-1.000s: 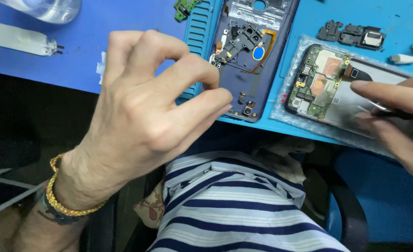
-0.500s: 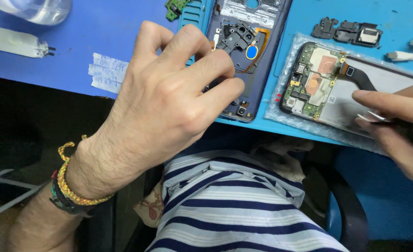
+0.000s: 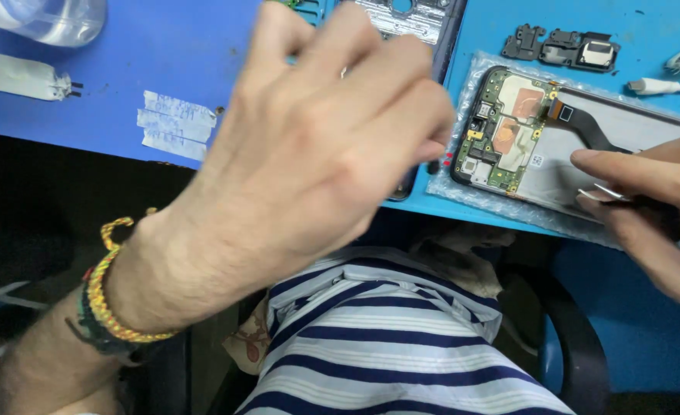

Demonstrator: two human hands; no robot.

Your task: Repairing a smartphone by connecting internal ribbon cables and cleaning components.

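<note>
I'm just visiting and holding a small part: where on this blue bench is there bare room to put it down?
Bare blue mat lies between the white strip, the tape scraps and the left hand. The right side is crowded: the opened phone, black brackets and the right hand.

1. The left hand (image 3: 317,154) fills the middle of the view, blurred, with its fingers curled together over a dark phone frame (image 3: 413,23) at 12 o'clock.
2. A braided yellow bracelet (image 3: 105,292) circles the left wrist at 8 o'clock.
3. The right hand (image 3: 655,200) enters at 3 o'clock and pinches thin metal tweezers (image 3: 605,194) between thumb and forefinger.
4. The tweezers lie over an opened phone (image 3: 555,146) with a green circuit board (image 3: 509,131), which rests on clear plastic wrap.
5. Strips of white tape (image 3: 174,124) stick to the blue table (image 3: 163,54) at 10 o'clock.
6. A small black part (image 3: 563,48) lies at 1 o'clock.
7. A striped shirt (image 3: 386,346) shows at 6 o'clock.
</note>
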